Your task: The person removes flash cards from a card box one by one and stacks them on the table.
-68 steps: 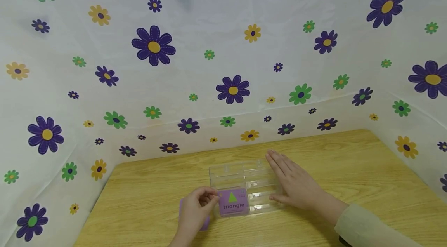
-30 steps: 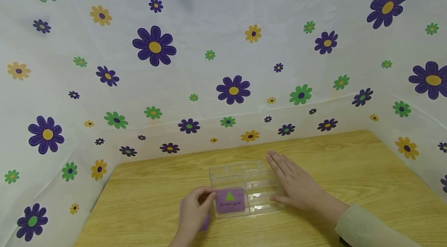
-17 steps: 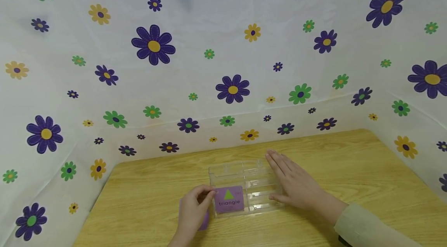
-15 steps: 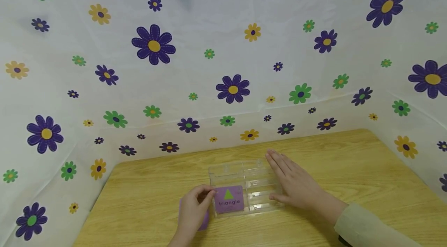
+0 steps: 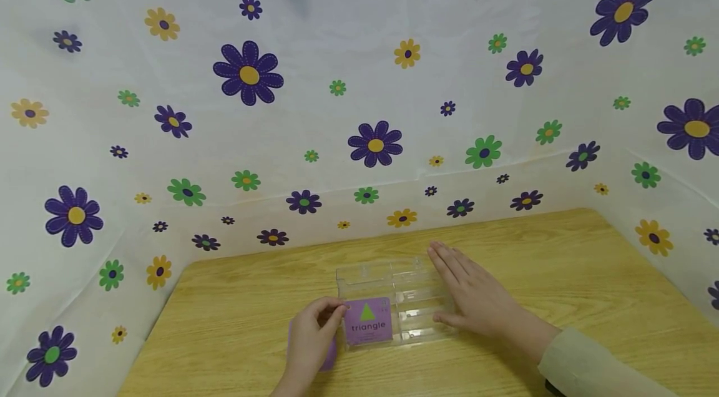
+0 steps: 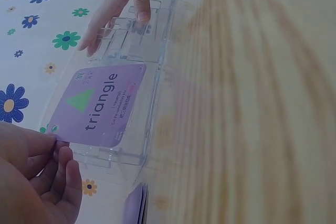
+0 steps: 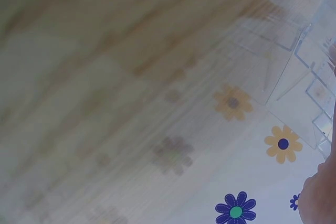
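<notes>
My left hand pinches the upper left corner of a purple flash card between thumb and fingertip. The card shows a green triangle and the word "triangle". It stands tilted back at the front left of a clear plastic tiered rack. In the left wrist view the card overlaps the lower tiers of the rack. My right hand rests along the rack's right side, its fingers straight and thumb at the front. A stack of purple cards lies partly hidden behind my left hand.
The rack stands on a wood-grain table. A white flower-print sheet rises behind the table and along both sides. The stack's edge shows close to the rack's front left corner in the left wrist view.
The purple card has shifted slightly left in the rack, with my left fingers still pinching its corner. My right hand and the rack have stayed in place.
</notes>
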`<move>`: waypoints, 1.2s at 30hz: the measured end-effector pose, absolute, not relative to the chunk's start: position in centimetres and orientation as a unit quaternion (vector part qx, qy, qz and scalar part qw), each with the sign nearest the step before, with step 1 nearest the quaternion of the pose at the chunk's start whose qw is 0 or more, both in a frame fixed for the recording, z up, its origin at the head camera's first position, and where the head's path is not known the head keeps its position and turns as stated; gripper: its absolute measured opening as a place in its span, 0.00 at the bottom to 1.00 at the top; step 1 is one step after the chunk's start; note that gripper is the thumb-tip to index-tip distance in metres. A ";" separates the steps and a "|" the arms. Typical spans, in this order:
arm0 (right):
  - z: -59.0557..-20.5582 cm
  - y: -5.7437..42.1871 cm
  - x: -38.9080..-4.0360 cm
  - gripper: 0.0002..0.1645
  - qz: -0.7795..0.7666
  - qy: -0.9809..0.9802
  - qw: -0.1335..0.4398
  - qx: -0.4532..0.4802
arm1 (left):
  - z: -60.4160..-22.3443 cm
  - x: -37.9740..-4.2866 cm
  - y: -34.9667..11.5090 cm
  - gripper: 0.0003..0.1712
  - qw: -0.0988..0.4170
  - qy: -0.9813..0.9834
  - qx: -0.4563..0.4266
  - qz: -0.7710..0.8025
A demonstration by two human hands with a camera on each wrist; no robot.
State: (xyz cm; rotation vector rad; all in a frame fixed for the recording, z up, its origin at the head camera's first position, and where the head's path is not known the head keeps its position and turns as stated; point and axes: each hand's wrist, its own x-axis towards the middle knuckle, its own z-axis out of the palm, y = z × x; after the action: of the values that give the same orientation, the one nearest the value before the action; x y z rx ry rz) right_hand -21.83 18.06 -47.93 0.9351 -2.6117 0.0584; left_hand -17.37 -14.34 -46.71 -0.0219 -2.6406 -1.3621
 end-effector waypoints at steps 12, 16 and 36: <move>-47.8 18.0 -21.6 0.72 0.021 -0.932 0.165 0.323 | -46.9 -17.4 -14.5 0.04 0.079 -0.880 -0.001 -0.469; -47.8 17.9 -21.6 0.72 0.016 -0.932 0.165 0.323 | -46.9 -17.5 -14.5 0.04 0.079 -0.874 0.002 -0.479; -47.7 18.0 -21.7 0.72 0.015 -0.931 0.166 0.325 | -46.7 -17.6 -14.6 0.04 0.112 -0.854 -0.003 -0.508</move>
State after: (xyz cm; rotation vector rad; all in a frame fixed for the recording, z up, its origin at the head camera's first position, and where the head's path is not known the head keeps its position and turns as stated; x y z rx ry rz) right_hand -21.67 18.00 -47.73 0.9258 -2.6498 0.0438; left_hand -17.60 -14.56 -46.67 -0.0091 -2.5055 -1.4921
